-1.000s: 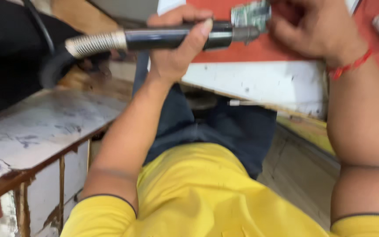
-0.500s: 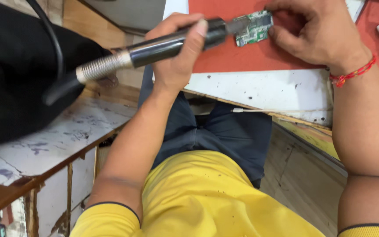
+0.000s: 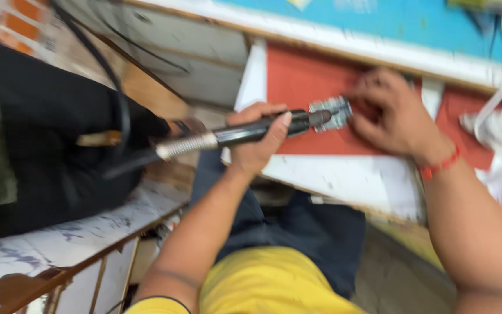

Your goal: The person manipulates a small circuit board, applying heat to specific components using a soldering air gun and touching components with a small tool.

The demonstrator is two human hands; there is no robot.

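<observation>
left hand (image 3: 257,142) gripping black tool handle (image 3: 251,132), fingers wrapped round it, tip touching small circuit board (image 3: 333,111). right hand (image 3: 393,113) pinching board, holding it lying on red mat (image 3: 303,81).

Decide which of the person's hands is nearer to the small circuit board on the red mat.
Right. The right hand touches the circuit board at its right edge. The left hand sits apart to the board's left, gripping the black tool whose tip meets it.

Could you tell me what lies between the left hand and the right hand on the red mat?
In the head view, the small circuit board and the tool's black nozzle lie between the left hand and right hand.
</observation>
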